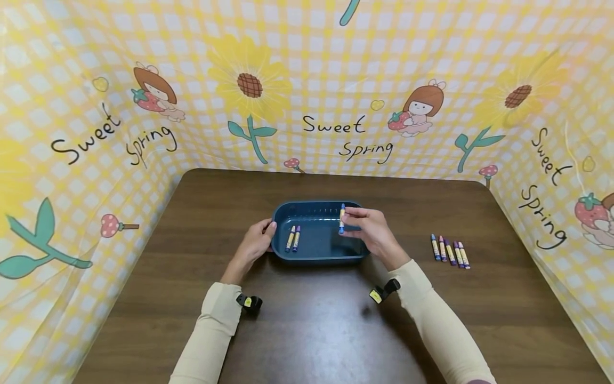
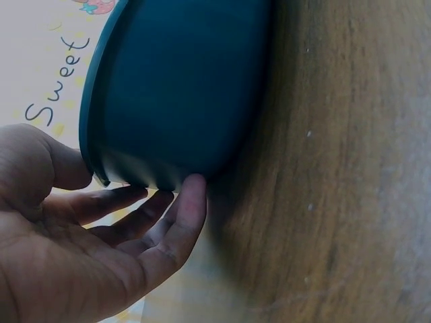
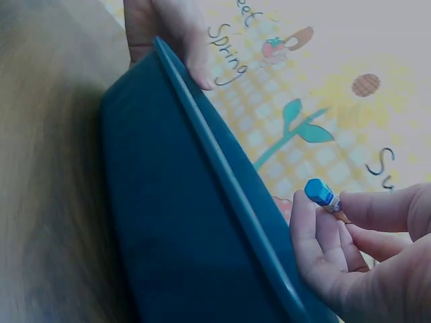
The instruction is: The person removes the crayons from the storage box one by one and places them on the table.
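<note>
A dark teal tray (image 1: 318,257) sits mid-table with two crayons (image 1: 293,238) lying in its left part. My right hand (image 1: 371,230) pinches a blue crayon (image 1: 342,218) over the tray's right side; its blue tip (image 3: 320,193) shows above the fingers (image 3: 316,252) in the right wrist view. My left hand (image 1: 256,242) rests against the tray's left end, fingers (image 2: 175,225) straight along the tray wall (image 2: 182,87) and thumb at the rim.
Several crayons (image 1: 449,251) lie in a row on the brown table (image 1: 312,320) to the right of the tray. A yellow checked "Sweet Spring" cloth (image 1: 336,128) walls the table at the back and both sides.
</note>
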Action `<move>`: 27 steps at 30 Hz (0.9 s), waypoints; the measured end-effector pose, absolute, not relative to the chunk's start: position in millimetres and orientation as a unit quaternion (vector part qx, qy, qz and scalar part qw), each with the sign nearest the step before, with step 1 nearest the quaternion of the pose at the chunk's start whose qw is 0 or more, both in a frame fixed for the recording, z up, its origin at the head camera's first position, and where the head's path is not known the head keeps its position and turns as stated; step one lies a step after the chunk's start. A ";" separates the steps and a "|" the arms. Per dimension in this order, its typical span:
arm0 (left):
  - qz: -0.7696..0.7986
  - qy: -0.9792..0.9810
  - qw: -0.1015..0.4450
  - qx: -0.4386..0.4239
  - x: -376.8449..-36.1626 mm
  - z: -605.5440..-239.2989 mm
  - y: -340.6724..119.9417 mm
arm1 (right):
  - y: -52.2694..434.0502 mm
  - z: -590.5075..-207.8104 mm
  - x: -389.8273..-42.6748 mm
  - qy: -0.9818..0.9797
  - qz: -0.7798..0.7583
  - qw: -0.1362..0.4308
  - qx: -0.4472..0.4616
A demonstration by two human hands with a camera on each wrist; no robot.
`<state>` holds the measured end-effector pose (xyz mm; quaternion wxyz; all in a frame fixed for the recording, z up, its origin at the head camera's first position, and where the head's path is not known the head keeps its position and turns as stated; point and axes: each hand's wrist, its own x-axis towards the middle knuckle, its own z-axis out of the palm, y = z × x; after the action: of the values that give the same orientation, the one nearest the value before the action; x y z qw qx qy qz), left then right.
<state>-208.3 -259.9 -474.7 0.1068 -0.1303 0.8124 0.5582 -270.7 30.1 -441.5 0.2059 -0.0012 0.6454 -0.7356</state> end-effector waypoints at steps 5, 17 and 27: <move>0.559 0.812 0.104 -0.131 -208.8 -476.5 -259.9 | 53.0 -436.0 -267.2 0.638 -0.745 0.195 0.007; 0.564 0.810 0.101 -0.128 -212.3 -473.5 -260.7 | 90.5 -434.0 -268.1 0.613 -0.772 0.169 0.016; 0.556 0.816 0.106 -0.117 -213.8 -477.0 -260.5 | 127.9 -444.6 -261.0 0.577 -0.802 0.152 0.029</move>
<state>-213.8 -260.5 -477.0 0.1058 -0.1168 0.8162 0.5558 -261.0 127.9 -444.6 0.1523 0.0294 0.5772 -0.8017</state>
